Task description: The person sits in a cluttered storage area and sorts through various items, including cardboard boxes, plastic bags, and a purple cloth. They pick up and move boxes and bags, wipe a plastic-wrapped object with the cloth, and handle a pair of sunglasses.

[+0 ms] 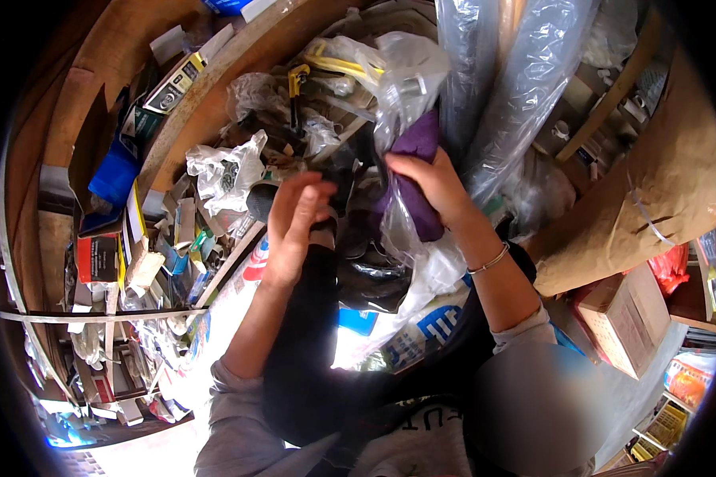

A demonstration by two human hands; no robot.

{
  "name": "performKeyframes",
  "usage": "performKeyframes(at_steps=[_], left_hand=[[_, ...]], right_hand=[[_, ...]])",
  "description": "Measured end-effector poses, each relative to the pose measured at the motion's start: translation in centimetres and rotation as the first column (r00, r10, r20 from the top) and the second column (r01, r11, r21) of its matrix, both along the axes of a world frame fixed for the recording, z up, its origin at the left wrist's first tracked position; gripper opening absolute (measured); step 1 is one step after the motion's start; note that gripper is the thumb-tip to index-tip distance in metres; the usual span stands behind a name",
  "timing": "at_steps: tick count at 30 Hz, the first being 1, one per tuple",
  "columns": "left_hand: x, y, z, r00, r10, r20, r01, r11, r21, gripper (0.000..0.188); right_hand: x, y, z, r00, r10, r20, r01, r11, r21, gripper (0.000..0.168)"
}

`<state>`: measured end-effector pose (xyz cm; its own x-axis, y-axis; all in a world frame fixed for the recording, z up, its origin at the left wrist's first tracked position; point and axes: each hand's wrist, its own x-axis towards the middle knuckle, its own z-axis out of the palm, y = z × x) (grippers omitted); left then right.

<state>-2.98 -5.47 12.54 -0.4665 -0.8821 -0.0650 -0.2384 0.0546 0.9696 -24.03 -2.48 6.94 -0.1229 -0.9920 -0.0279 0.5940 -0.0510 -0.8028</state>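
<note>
My right hand [426,182] grips a purple cloth-like item [419,208] together with a clear plastic bag [410,77]. Nothing is held in my left hand [301,217], raised over my leg and shoe with its fingers apart and slightly blurred. A crumpled white plastic bag [230,170] lies just left of that hand. Below and between the hands is a black plastic bag [373,277]. Past my left hand, a yellow-and-black tool [296,89], whose exact kind I cannot tell, stands among plastic bags.
Wooden shelf bins on the left hold small boxes, including a red and black box [98,259]. Plastic-wrapped rolls [522,89] lean at the top. Brown wrapping paper [626,203] and a cardboard box [626,319] are on the right. Printed white sacks [435,316] lie beneath my arms.
</note>
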Motion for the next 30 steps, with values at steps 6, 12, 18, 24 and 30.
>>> performKeyframes(at_steps=[6,12,18,24,30], left_hand=[[-3.2,-2.2,-1.1,0.969,-0.093,-0.229,0.168,0.927,0.336,0.059],[-4.3,-2.3,-0.5,0.981,-0.06,-0.184,0.093,0.98,0.177,0.032],[-2.4,-3.1,0.0,0.894,0.251,-0.372,-0.205,0.966,0.159,0.026],[-0.1,-3.8,0.5,0.605,0.475,-0.639,-0.132,0.851,0.508,0.023],[2.8,-5.5,2.4,0.423,0.442,-0.791,-0.016,0.876,0.482,0.031]], right_hand=[[2.2,1.8,-0.6,0.879,0.366,-0.307,-0.389,0.921,-0.015,0.027],[3.3,2.2,-0.5,0.82,0.502,-0.276,-0.512,0.858,0.041,0.035],[2.4,3.1,0.7,0.677,0.648,-0.349,-0.643,0.752,0.147,0.046],[1.3,3.9,-0.1,0.502,0.756,-0.42,-0.678,0.646,0.352,0.05],[1.3,5.6,-1.9,0.628,0.709,-0.319,-0.651,0.704,0.284,0.046]])
